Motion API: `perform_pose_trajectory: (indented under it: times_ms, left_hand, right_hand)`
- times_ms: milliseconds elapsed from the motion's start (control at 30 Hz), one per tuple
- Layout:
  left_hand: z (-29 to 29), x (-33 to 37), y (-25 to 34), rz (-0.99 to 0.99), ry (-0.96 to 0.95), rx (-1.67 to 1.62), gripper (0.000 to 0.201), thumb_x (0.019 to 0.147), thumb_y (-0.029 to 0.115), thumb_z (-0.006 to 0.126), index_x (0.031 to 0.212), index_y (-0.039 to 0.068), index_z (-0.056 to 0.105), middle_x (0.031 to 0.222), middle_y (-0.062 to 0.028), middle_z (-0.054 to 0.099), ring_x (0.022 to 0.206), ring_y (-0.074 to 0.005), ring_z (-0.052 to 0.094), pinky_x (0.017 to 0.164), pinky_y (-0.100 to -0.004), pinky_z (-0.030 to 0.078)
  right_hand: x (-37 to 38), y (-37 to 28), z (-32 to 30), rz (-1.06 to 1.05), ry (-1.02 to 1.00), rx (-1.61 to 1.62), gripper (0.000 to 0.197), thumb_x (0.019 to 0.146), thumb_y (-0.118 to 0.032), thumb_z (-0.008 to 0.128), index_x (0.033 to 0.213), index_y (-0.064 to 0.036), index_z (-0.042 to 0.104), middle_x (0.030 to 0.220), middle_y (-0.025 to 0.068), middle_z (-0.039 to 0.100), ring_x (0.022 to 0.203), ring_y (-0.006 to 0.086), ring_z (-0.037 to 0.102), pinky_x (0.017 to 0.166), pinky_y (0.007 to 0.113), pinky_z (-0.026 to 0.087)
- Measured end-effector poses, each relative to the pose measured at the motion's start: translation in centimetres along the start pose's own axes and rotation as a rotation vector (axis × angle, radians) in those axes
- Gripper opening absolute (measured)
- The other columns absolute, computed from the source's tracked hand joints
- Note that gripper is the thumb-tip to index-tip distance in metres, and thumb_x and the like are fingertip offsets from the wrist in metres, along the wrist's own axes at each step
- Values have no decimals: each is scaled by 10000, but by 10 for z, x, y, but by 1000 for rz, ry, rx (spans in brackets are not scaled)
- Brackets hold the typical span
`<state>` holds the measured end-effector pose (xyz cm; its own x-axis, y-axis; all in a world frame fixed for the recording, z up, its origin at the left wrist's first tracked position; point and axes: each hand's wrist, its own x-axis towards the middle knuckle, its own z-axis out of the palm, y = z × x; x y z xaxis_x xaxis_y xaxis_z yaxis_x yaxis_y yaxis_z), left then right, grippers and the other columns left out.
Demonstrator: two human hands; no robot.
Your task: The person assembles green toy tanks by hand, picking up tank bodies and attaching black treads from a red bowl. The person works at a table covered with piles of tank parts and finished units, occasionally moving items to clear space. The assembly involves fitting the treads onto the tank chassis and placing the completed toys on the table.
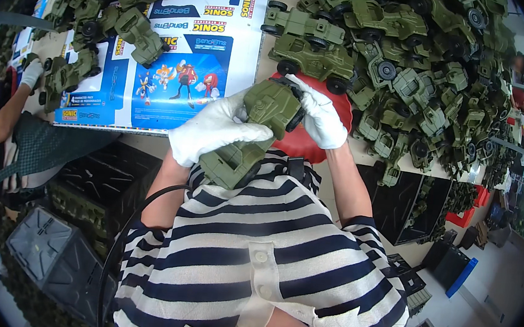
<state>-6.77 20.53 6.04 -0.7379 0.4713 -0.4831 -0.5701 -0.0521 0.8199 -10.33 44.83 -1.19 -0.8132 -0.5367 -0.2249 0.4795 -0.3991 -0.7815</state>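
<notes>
From here I judge one jeep [273, 109] part-done just off centre toward eleven o'clock, clasped in my left hand [218, 128], right hand [322, 115] at its wheel [295, 120], closure unclear, the two o'clock heap [432, 114] being finished or waiting, I can't tell

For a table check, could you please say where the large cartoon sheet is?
In the head view, the large cartoon sheet lies left of centre, beyond the gloved left hand.
</notes>
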Motion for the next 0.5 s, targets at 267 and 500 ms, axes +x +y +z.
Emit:
perform_pose_trajectory:
  times_ms: [267,500]
  left_hand:
    - [3,6,-7,9,7,-34,686,805,139,776,1418,54,481,1090,-40,660,945,-87,609,842,-242,503]
    - [4,2,-4,-7,-32,-131,676,813,119,766,1419,55,472,1189,-48,652,1017,-96,614,902,-259,497]
  right_hand:
    - [-1,5,-7,-15,29,57,586,949,-233,644,1429,29,435,1409,84,521,1260,158,494,1089,301,352]
    - [-2,-2,-10,-44,-56,9,573,962,-253,623,1423,34,439,1417,102,516,1300,187,475,1114,325,337]
